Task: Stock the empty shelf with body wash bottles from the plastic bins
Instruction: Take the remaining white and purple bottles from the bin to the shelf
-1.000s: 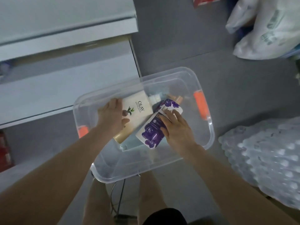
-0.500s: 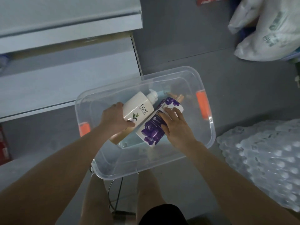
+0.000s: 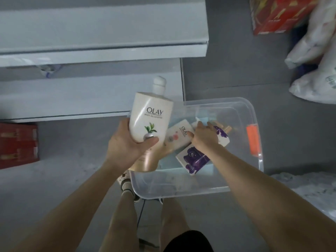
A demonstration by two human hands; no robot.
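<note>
At frame centre, the left hand grips an Olay bottle above the clear bin. The right hand lies across a purple bottle inside, grip unclear. The Olay bottle is best set upright on the shelf, upper left, label outward.

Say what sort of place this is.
Probably a shop aisle or stockroom: pale metal shelves, a clear plastic bin of body wash bottles, and red cardboard cartons nearby.
</note>
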